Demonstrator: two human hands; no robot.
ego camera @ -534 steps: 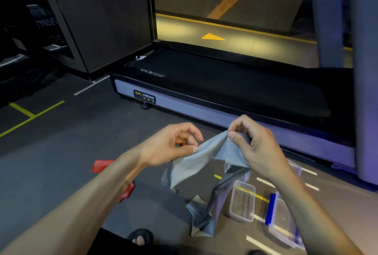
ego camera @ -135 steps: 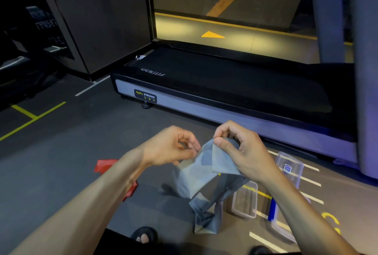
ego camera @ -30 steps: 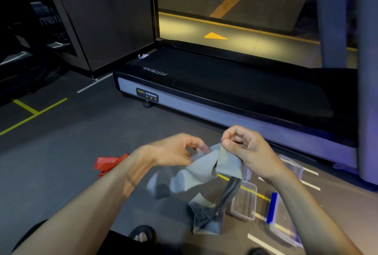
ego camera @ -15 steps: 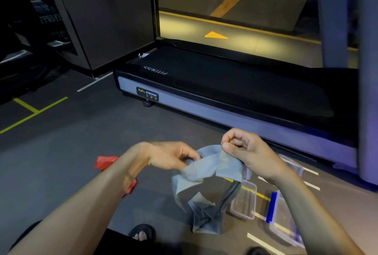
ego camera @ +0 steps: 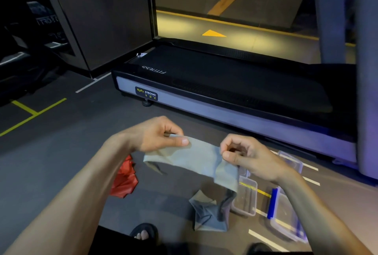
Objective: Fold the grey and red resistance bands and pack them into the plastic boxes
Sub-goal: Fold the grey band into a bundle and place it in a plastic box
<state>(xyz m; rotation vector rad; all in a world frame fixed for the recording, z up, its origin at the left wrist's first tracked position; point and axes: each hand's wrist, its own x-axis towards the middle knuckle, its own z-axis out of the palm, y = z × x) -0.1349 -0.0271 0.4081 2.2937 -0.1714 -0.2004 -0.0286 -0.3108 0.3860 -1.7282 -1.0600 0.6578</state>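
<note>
1. Nearest you: your sandalled foot (ego camera: 143,232) shows at the bottom edge. Just beyond it, the loose tail of the grey band (ego camera: 196,157) lies heaped on the floor (ego camera: 61,152), unfolded.
2. Your left hand (ego camera: 157,134) pinches the band's left part between thumb and curled fingers. Your right hand (ego camera: 245,152) pinches it further along, same way. Between them a flat section is stretched roughly level in the air; past the right hand the band drops to the heap.
3. Judgement: the grey band is mid-fold. One section is laid out, most of the length is still loose.
4. The red band (ego camera: 124,181) lies crumpled on the floor under your left forearm, untouched. Folding not started there.
5. To the right, a small clear box (ego camera: 245,199) sits open just beside the heap; nothing visible in it. A larger box (ego camera: 284,215) with a blue clip lies beside it, and a lid (ego camera: 290,160) shows behind your right hand. Nothing is packed.
6. Farthest: a treadmill (ego camera: 225,91) runs across the floor.
7. Left to do: finish grey, fold red, pack both, probably close the boxes.
</note>
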